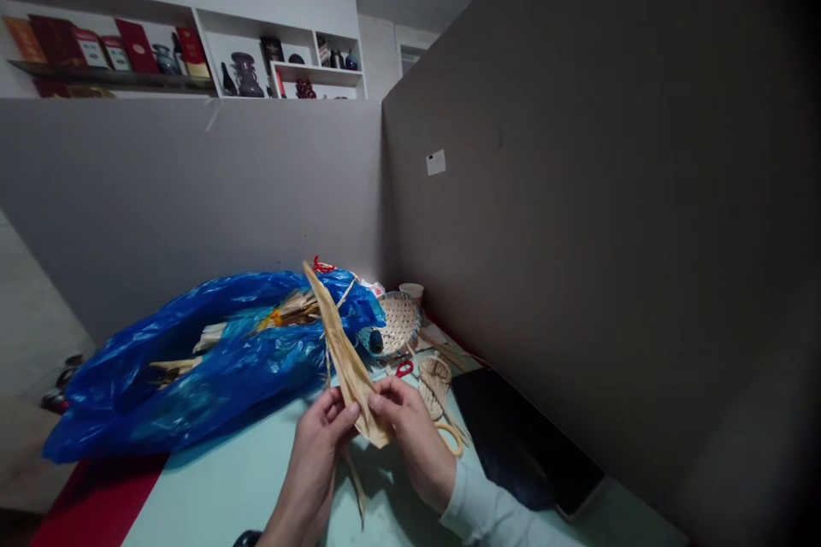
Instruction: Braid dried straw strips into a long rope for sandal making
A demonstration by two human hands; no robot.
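A long, pale tan dried corn husk [346, 350] slants up and away over the table, its near end wide and its far end narrow. My left hand [324, 427] pinches its left edge near the wide end, thumb on top. On the opposite edge, my right hand [410, 423] grips it between thumb and fingers. Beneath the hands a thin dry strip [355, 487] hangs or lies over the pale green tabletop [237, 474]; which of the two I cannot tell. Just beyond the right hand sit a small woven slipper-shaped piece [434, 380] and a yellow ring [450, 439].
A big blue plastic bag [256, 393] with bundled dry husks [292, 312] fills the left. Behind are a woven basket [398, 320], red-handled scissors [404, 368] and a paper cup [411, 291]. A black flat tray-like object [513, 436] lies right, beside the grey partition [545, 231].
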